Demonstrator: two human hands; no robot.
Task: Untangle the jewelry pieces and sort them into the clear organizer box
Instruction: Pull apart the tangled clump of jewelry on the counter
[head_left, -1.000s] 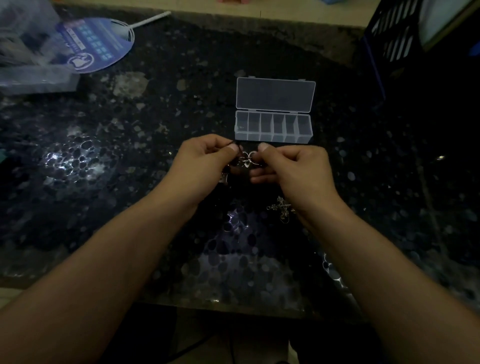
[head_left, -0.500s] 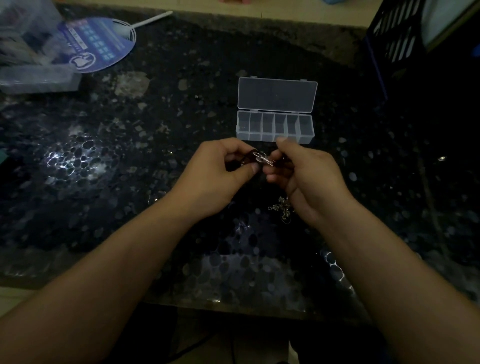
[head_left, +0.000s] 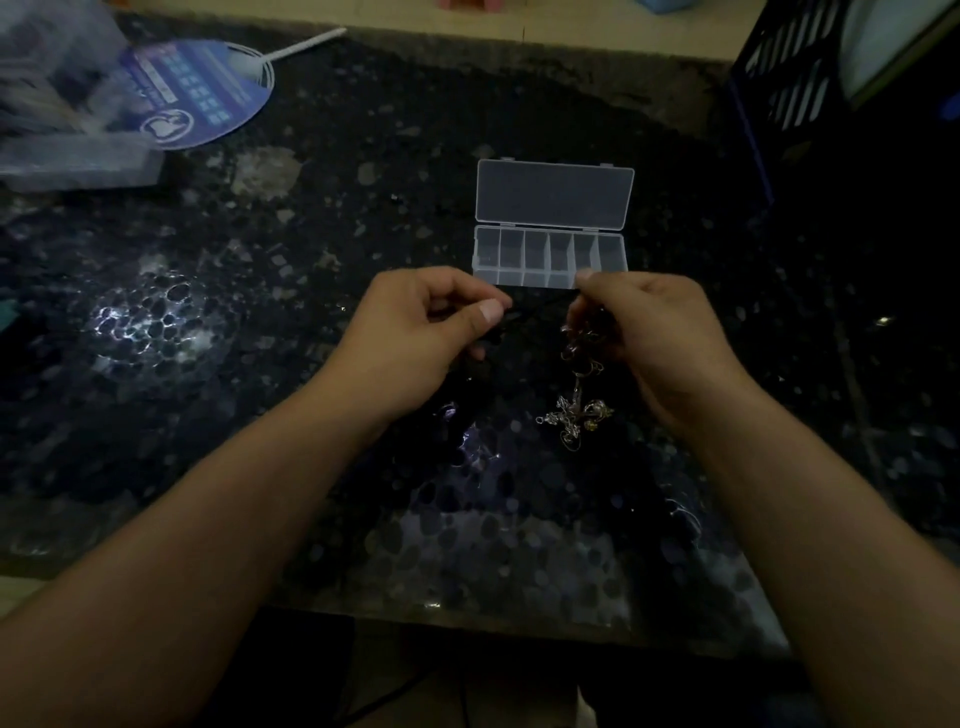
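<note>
My left hand (head_left: 421, 332) pinches one end of a thin dark cord (head_left: 540, 306) between thumb and forefinger. My right hand (head_left: 654, 332) holds the other end together with a cluster of small metal jewelry pieces (head_left: 582, 343) that hangs from it. A silvery tangle of jewelry (head_left: 574, 418) lies on the dark stone table just under the right hand, joined to the hanging cluster. The clear organizer box (head_left: 550, 257) stands open right behind both hands, lid (head_left: 553, 195) folded back, its several compartments look bare.
A round blue hand fan (head_left: 202, 98) and a clear plastic container (head_left: 67, 156) lie at the far left. A dark plastic crate (head_left: 795, 88) stands at the far right. The speckled table's front edge (head_left: 467, 608) runs below my forearms.
My hands have drawn apart sideways, stretching a dark cord between them. The metal pieces that were pinched between both hands now hang from the right hand.
</note>
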